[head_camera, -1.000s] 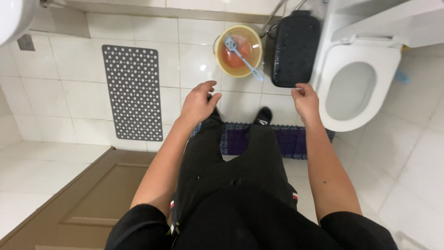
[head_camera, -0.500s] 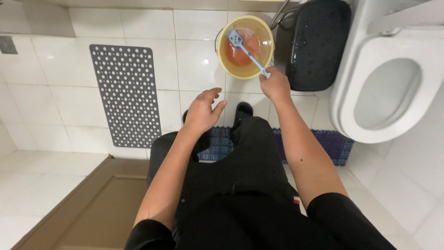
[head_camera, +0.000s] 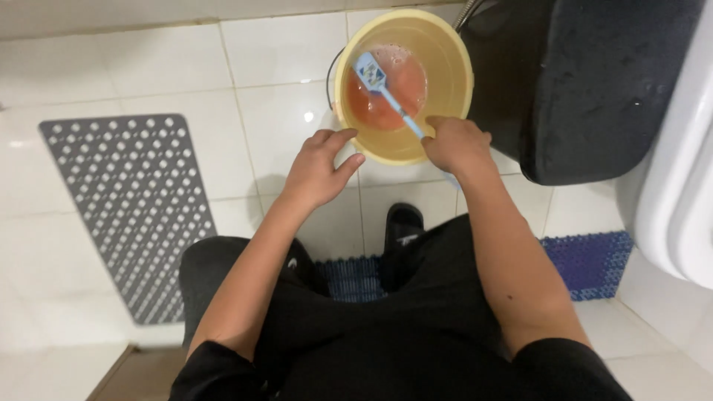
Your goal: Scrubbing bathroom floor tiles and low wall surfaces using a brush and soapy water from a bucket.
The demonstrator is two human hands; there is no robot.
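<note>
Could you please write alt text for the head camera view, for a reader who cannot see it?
Seen from above, a person's right hand grips the handle of a light blue brush standing in a yellow bucket of reddish liquid, while the open left hand hovers by the rim. Around them on the white tiled floor lie a grey perforated mat, a blue mat and a black bin.

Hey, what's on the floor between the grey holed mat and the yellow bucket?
Only bare white tile lies between the mat and the bucket, as the head view shows; the left hand hovers above that stretch.
</note>
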